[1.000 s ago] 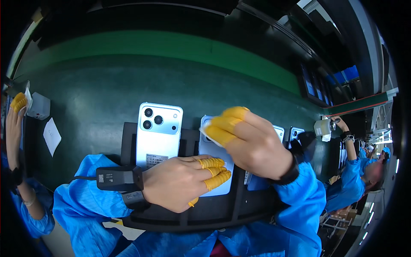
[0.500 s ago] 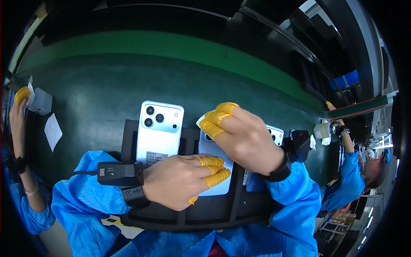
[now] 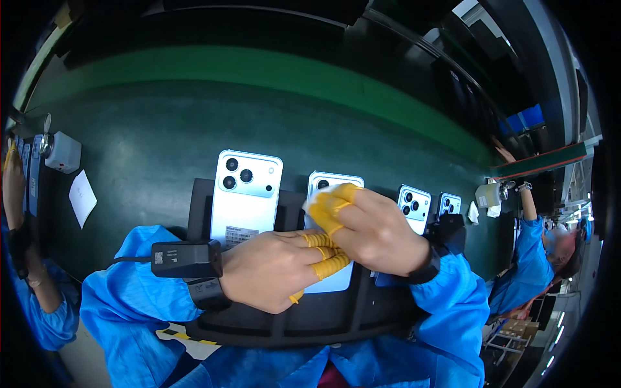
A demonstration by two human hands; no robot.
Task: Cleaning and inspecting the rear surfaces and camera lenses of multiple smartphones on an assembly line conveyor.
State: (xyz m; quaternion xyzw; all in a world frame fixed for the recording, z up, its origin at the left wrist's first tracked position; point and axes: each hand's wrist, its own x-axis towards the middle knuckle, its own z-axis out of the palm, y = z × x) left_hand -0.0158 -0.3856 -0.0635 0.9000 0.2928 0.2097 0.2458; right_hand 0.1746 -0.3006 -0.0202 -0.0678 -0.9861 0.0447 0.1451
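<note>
In the head view, the black tray has its near edge close to the wearer's body; the green tabletop stretches from the phones' camera ends to a brighter green strip. The middle phone lies over the tray, its top edge overhanging the far rim. The left hand rests its fingers loosely extended on the phone's back. The right hand pinches a white cloth near the lenses. Four phones' camera ends show: one left, this one, two right. There are two white bottles, one left, one right, and one white paper.
</note>
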